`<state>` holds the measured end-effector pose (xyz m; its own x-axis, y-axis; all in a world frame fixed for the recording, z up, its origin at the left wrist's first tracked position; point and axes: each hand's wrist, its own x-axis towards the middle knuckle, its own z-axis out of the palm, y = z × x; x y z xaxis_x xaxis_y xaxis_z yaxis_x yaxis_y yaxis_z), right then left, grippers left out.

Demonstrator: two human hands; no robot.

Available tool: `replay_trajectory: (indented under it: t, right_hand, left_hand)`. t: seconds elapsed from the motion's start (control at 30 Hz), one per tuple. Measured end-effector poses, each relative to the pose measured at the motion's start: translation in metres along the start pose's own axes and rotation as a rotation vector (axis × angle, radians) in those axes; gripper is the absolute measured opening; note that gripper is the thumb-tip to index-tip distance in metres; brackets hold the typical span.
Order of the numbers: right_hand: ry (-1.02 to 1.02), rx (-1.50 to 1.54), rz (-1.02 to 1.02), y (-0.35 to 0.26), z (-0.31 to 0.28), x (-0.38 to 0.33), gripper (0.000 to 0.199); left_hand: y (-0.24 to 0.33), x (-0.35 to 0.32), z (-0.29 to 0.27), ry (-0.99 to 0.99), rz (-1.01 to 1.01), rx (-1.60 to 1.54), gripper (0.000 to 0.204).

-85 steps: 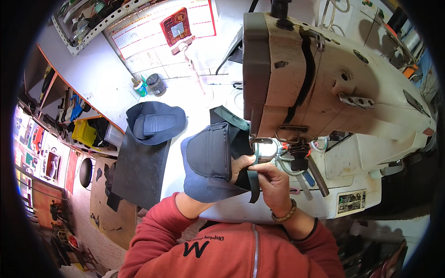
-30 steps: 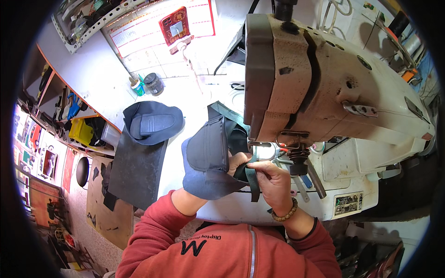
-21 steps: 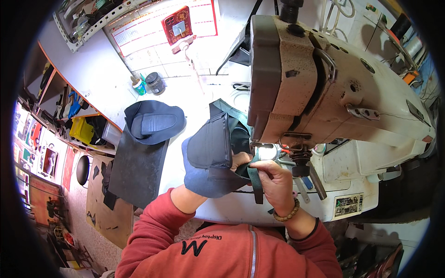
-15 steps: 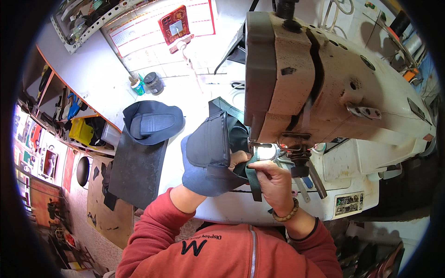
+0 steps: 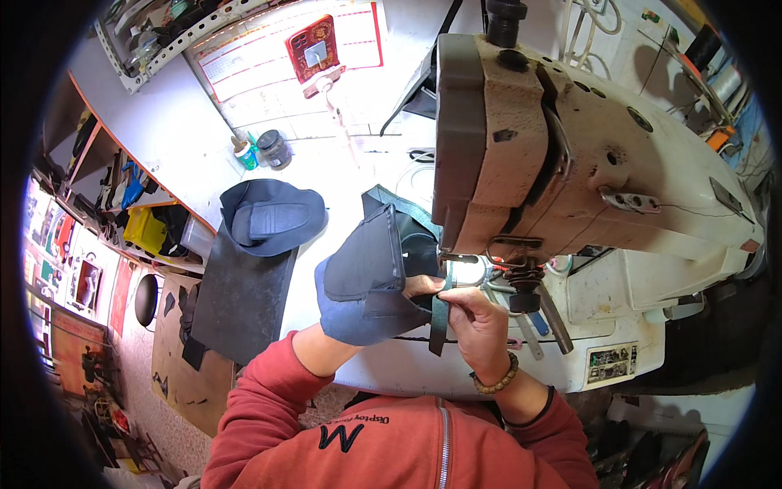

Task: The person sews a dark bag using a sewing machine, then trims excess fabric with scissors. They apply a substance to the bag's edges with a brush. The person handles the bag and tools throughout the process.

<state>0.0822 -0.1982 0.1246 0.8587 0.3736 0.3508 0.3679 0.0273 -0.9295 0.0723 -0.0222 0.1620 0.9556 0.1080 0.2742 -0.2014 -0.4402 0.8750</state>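
Observation:
A dark blue-grey shoe upper (image 5: 358,306) sits with its edge under the head of a large sewing machine (image 5: 521,163). My left hand (image 5: 425,284) reaches in under the upper; its fingertips show at the opening, closed on the edge near the needle area, and the rest is covered. A dark green strip (image 5: 439,326) runs along that edge, its loose end hanging toward me. My right hand (image 5: 479,330), with a beaded bracelet at the wrist, pinches this strip just right of the upper.
A second dark upper (image 5: 277,218) rests on the white table at left, beside a black sheet (image 5: 243,297). A dark jar (image 5: 274,150) and small green-white bottle (image 5: 244,153) stand behind. Metal tools (image 5: 554,318) lie beneath the machine arm. A red-cased phone (image 5: 314,53) is on a stand.
The strip's loose end has swung slightly left, and the upper has turned a little. A metal lever now shows in the machine head's slot. Both hands keep their grip.

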Motion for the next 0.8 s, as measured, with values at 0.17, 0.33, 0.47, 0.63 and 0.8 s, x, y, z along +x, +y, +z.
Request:
replay_trajectory:
  t: [0.17, 0.33, 0.47, 0.63, 0.8]
  right_hand:
    - [0.020, -0.003, -0.010, 0.003, 0.003, -0.004, 0.012]
    - [0.041, -0.076, -0.095, 0.003, 0.004, -0.007, 0.010]
    - [0.029, -0.056, -0.066, 0.001, 0.003, -0.007, 0.011]
    - [0.040, -0.126, -0.089, 0.002, 0.002, -0.005, 0.011]
    - [0.049, -0.075, -0.115, 0.007, 0.002, 0.001, 0.011]
  left_hand:
    - [0.005, -0.002, 0.000, 0.005, -0.066, -0.147, 0.024]
    - [0.010, -0.001, 0.000, 0.018, -0.056, -0.142, 0.025]
    - [0.018, -0.003, -0.001, 0.045, 0.083, 0.078, 0.024]
    - [0.025, -0.003, -0.006, 0.079, 0.306, 0.369, 0.023]
    - [0.027, 0.004, -0.013, 0.097, 0.466, 0.401, 0.024]
